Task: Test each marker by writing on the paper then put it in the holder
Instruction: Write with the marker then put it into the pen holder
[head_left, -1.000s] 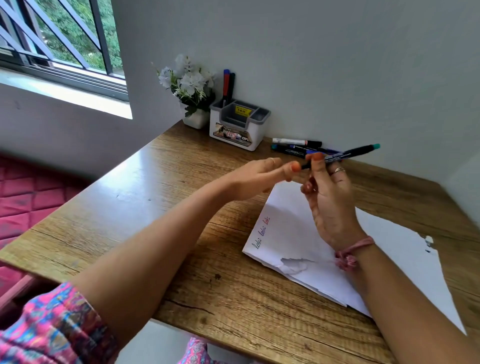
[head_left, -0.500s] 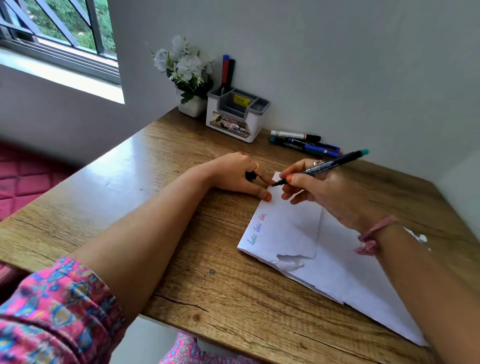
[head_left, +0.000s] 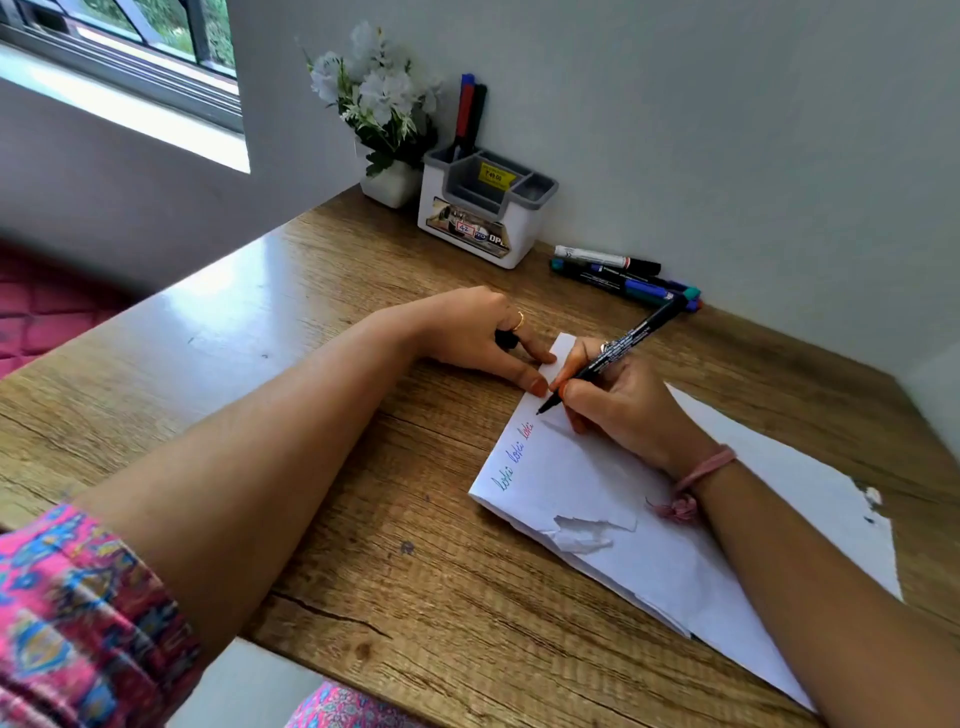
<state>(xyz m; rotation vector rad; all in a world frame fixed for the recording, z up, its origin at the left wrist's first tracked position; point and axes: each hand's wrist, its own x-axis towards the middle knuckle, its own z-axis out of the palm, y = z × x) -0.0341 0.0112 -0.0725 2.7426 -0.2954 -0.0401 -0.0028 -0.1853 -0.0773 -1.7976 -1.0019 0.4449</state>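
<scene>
My right hand (head_left: 623, 400) grips a black marker (head_left: 621, 348) with a teal end, its tip touching the white paper (head_left: 587, 483) near the upper left edge. Three short written words in green, blue and red run along that edge. My left hand (head_left: 478, 332) rests on the desk, fingertips pinning the paper's corner, with the marker's black cap (head_left: 506, 340) tucked inside it. A white and grey holder (head_left: 483, 208) stands at the back by the wall, with a red and a black marker (head_left: 470, 109) upright in it. Several more markers (head_left: 618, 275) lie to its right.
A small white pot of white flowers (head_left: 382, 109) stands left of the holder. The wooden desk (head_left: 260, 322) ends at a wall behind and on the right. The paper has a torn patch near its front edge (head_left: 592, 532). A window is at upper left.
My right hand brought the marker down from the air to the paper. My left hand pulled off the cap, then settled on the paper's corner.
</scene>
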